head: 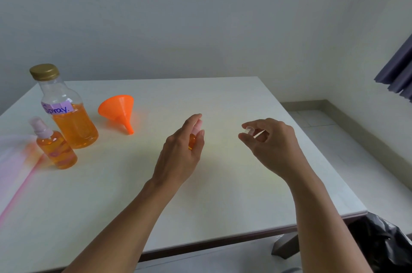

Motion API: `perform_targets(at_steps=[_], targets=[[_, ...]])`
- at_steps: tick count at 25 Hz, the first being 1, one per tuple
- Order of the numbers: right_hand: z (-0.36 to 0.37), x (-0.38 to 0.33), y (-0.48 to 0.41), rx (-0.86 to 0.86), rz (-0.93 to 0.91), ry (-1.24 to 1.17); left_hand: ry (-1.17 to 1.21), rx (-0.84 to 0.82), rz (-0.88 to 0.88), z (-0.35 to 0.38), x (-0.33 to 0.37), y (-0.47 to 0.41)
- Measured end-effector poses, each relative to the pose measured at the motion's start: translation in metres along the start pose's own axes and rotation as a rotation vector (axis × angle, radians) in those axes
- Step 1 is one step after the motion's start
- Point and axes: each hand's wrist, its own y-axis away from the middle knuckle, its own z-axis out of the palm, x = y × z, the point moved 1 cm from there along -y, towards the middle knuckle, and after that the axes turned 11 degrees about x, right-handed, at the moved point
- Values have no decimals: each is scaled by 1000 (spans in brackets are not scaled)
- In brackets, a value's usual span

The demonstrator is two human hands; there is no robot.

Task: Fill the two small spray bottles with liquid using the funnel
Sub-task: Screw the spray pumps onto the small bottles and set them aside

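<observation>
Gripping small spray bottle [191, 140] in left fingers [193, 118], right fingers [247, 125] pinching clear cap [249, 131], funnel [118, 109] and large bottle [69, 119] well left

Far left, the large clear plastic bottle [71, 125] has a gold screw cap [44, 71], orange liquid and a lilac paper label [57, 108] lettered in blue. The plastic cone funnel [117, 107] is bright orange. The small clear spray bottle [56, 152] near left and its held twin [192, 140] show orange liquid and pale pink sprayers. The tiny plastic cover [249, 131] at right is colourless.
</observation>
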Motion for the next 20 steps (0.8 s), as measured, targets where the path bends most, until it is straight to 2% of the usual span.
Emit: perform_targets(at_steps=[4, 7, 10, 14, 17, 20], targets=[[6, -21, 4, -11, 16, -293, -10, 39, -61, -15, 6, 1], [16, -40, 10, -28, 1, -466, 21, 87, 49, -31, 9, 10], [24, -50, 14, -116, -16, -488, 45, 91, 136, -48, 13, 16], [29, -57, 20, -234, -80, -455, 56, 65, 100, -61, 19, 18], [32, -63, 26, -208, -85, -436, 57, 16, 27, -66, 22, 18], [34, -67, 31, -140, -89, -449, 60, 17, 25, -67, 24, 19]])
